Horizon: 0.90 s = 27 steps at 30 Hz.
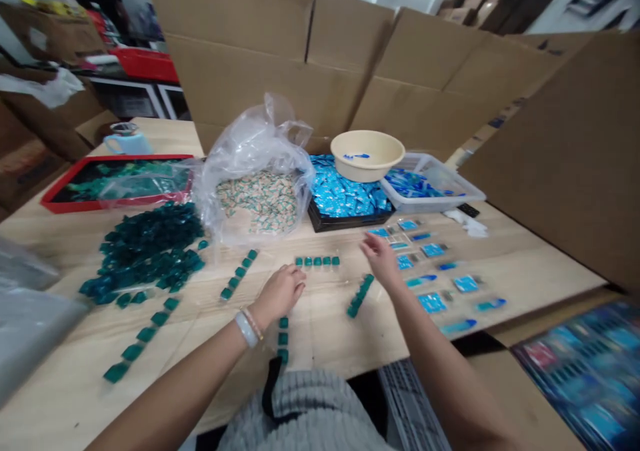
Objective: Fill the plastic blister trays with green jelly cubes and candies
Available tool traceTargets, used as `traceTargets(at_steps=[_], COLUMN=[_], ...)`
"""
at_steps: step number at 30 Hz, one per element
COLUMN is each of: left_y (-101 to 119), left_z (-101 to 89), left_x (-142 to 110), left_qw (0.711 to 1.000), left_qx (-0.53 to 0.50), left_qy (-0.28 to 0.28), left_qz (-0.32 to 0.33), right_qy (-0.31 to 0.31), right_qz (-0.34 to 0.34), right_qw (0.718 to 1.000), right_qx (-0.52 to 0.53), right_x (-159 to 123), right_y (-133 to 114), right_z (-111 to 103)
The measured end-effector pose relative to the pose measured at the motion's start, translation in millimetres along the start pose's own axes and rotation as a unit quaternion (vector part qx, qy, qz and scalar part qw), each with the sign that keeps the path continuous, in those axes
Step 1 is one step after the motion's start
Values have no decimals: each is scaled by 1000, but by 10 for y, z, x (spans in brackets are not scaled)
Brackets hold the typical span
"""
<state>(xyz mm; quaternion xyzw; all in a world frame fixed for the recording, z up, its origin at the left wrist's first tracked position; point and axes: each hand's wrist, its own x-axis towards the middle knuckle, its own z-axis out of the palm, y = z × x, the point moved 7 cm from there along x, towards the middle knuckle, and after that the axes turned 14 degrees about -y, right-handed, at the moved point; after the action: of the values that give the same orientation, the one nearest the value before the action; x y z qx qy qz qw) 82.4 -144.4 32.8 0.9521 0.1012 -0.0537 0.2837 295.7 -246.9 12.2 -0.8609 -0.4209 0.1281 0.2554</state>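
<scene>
- We have a pale wooden table point(330, 338) under everything here.
- At its back stands a clear plastic bag of beige sachets point(255, 198).
- Left of the bag: a red-rimmed tray point(117, 184) and a loose heap of dark teal square pods point(145, 251).
- Right of the bag: a black tray of bright blue sachets point(345, 191) and a clear plastic box point(430, 184).
- In front of the bag: short rows of teal pods point(317, 261).
- Front right of the bag: spaced rows of flat blue packets point(433, 302).

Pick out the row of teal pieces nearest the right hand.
The short slanted row, just below the right hand; every other row lies further left.
</scene>
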Motion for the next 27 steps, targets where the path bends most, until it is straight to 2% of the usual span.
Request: traceTargets(at_steps=[2,4,6,8,10,14,19,24,27], left_y=[320,632,812,856,844,841,974,1057,1095], left_z=[173,425,673,855,955,902,713,575,554], left_x=[39,108,196,279,323,258,53,-22,-1], left_qw=[998,993,989,985,980,983,986,981,982], left_qx=[-10,10,61,113,144,114,-42,-170,-183], left_qy=[-38,-83,-106,-112,-115,-98,-75,-34,6], left_qz=[45,85,87,70,71,106,143,88,39], right_qy=[29,10,0,2,5,0,-90,-114,-127], right_qz=[92,128,128,116,100,53,-55,-101,-129], right_qw=[995,991,991,992,993,997,994,988,983], right_qx=[24,30,42,52,60,62,-21,1,42], right_x=[-321,-662,-944,-1133,-1241,-1344,-1368,-1236,-1148], right_y=[525,822,912,890,845,793,587,468,420], right_z=[-216,-192,-49,102,193,163,35,-233,-382])
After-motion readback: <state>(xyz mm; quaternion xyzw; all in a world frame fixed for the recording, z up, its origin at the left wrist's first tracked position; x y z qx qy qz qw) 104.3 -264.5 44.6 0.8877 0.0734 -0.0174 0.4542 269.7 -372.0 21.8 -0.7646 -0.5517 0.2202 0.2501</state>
